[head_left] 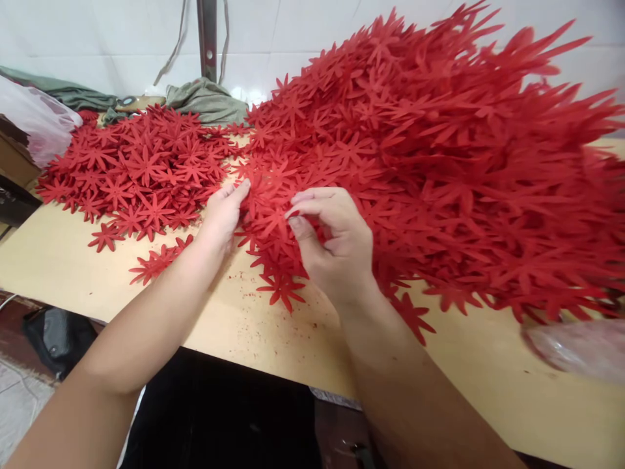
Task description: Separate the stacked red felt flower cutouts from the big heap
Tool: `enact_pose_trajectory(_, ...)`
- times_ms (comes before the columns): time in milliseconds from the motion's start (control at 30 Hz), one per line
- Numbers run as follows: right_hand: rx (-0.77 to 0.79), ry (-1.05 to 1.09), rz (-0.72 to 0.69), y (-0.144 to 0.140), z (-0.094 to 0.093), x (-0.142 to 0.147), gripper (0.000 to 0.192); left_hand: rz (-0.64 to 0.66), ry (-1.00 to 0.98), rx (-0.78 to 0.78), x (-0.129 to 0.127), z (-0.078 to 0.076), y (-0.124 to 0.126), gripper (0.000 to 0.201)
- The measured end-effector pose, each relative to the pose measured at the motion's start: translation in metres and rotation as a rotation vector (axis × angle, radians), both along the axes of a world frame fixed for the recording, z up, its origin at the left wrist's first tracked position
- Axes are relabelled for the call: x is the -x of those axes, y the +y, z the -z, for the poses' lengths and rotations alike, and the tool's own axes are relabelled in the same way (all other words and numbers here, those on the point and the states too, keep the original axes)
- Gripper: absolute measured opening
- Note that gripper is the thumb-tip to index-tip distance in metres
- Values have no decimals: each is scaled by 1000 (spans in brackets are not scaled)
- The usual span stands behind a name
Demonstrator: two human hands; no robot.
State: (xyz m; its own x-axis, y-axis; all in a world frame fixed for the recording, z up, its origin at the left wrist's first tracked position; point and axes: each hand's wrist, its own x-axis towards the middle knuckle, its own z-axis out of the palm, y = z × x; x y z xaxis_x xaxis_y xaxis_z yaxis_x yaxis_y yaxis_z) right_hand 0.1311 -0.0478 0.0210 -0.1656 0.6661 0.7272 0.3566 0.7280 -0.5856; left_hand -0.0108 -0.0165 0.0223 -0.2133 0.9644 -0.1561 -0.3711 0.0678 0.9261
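My left hand [224, 213] is closed on the left edge of a red flower-shaped cutout [267, 207], its thumb on top and the other fingers hidden beneath. With thumb and fingertips pinched together, my right hand [333, 236] grips a petal tip on the right side of that same cutout. Red pieces behind it make its outline hard to separate. A large heap of similar many-petalled pieces [439, 169] rises right behind and beside my right hand. To the left of my left hand lies a smaller, lower heap of red flowers [146, 163].
Loose flowers [155, 266] lie near the front of the wooden table [273, 335], among red crumbs. Clear plastic [581, 345] rests at the right, a white plastic bag [41, 120] at the far left. Green cloth [208, 101] lies against the tiled wall. A black bag [58, 339] sits below.
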Motion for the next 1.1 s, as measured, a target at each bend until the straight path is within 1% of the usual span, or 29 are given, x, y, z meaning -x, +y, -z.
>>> enact_pose_trajectory(67,89,118,-1,1,2,-1,11,-31,-5,20,3,0,1,22)
enact_pose_trajectory(133,192,230,60,7,7,-4,11,-25,-2,33,3,0,1,24)
enact_pose_trajectory(200,261,308,138,17,16,-8,11,19,4,52,1,0,0,28)
enact_pose_trajectory(267,282,349,182,28,26,-14,13,80,7,62,-2,-1,-2,33)
enact_pose_trajectory(333,284,370,183,37,33,-17,15,136,-4,55,-4,-3,-4,37)
enact_pose_trajectory(433,318,401,120,41,37,-18,23,206,-47,31,-5,-6,-7,40)
enact_pose_trajectory(500,382,434,55,40,36,-16,25,242,-64,11,-4,-8,-9,36)
enact_pose_trajectory(600,488,478,-5,36,30,-13,19,267,-58,-23,-3,-5,-10,22)
enact_pose_trajectory(667,548,495,-9,34,26,-12,13,254,-48,-35,-3,-1,-9,17)
enact_pose_trajectory(800,643,521,26,29,15,-11,17,233,-24,-63,-6,5,-6,16)
enact_pose_trajectory(900,662,468,49,23,8,-10,28,236,15,-76,-8,5,-7,19)
enact_pose_trajectory(1000,634,432,74,19,5,-10,43,236,69,-62,-9,4,-7,24)
enact_pose_trajectory(1100,589,442,120,20,7,-11,43,224,53,-76,-11,5,-8,25)
